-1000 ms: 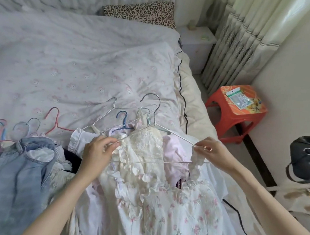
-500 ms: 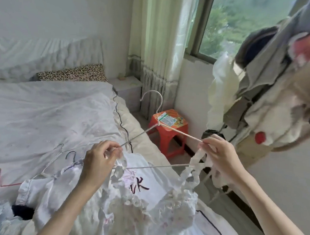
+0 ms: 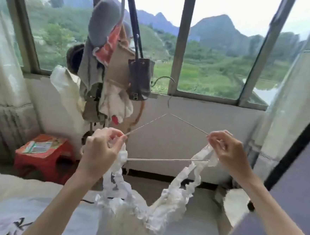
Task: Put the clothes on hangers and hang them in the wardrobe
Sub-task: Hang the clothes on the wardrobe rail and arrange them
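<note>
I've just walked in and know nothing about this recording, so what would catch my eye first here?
In the middle, a left hand and a right hand hold up a thin wire hanger, each pinching one end, with a frilly white dress dangling from it by its ruffled straps. Behind them a wide window shows green hills, a cluster of bags and clothes hangs at left, and a red stool sits low left.

You're holding a silvery wire hanger [image 3: 166, 159] threaded through the white ruffled straps of a cream dress [image 3: 140, 206]. A red stool [image 3: 44, 161] is showing an orange and green patterned top, and grey, beige and orange-red clothes [image 3: 107, 59] are hanging beside a dark brown pouch [image 3: 139, 77].
</note>
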Available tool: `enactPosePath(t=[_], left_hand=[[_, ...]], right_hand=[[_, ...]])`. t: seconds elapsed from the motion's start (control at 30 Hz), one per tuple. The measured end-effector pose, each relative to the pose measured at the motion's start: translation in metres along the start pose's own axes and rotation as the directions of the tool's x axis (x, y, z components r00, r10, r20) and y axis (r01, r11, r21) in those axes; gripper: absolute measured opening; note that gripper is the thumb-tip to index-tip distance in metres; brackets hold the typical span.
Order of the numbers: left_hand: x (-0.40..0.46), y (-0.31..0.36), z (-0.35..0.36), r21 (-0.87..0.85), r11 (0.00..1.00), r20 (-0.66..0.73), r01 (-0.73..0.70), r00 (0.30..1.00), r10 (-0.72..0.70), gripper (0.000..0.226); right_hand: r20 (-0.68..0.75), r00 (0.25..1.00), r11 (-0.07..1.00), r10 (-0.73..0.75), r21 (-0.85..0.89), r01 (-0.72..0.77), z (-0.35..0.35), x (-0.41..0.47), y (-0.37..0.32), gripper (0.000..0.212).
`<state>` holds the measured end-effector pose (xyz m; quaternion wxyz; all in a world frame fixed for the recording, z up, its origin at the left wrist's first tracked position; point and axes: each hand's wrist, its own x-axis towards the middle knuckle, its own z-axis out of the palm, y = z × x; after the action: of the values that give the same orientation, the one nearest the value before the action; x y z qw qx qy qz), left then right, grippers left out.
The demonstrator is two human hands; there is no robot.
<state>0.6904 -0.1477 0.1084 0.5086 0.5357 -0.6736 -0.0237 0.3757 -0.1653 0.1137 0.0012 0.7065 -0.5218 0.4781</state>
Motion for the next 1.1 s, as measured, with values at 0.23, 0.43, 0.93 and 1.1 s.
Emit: enactPosePath(t=[0.23, 0.43, 0.93, 1.1], left_hand=[[-0.031, 0.105, 0.115, -0.248, 0.967, 0.285, -0.062, 0.949, 0.134, 0.006], [-0.061, 0.183, 0.204, -0.359, 0.929, 0.433, -0.092, 0.865, 0.253, 0.007], [-0.106, 0.392, 0.39, -0.594, 0.798, 0.564, -0.101, 0.654, 0.503, 0.008], [-0.124, 0.467, 0.434, -0.673, 0.728, 0.538, -0.13, 0.589, 0.603, 0.012]], right_hand=[[-0.192, 0.949, 0.93, 0.25, -0.227, -0.291, -0.139, -0.107, 0.066, 0.012], [-0.229, 0.885, 0.834, 0.406, -0.303, -0.461, -0.235, -0.173, 0.089, 0.025], [0.047, 0.525, 0.524, 0.85, 0.029, -0.851, -0.441, -0.263, 0.109, 0.029], [-0.062, 0.519, 0.522, 0.853, 0.157, -0.839, -0.473, -0.288, 0.106, 0.029]])
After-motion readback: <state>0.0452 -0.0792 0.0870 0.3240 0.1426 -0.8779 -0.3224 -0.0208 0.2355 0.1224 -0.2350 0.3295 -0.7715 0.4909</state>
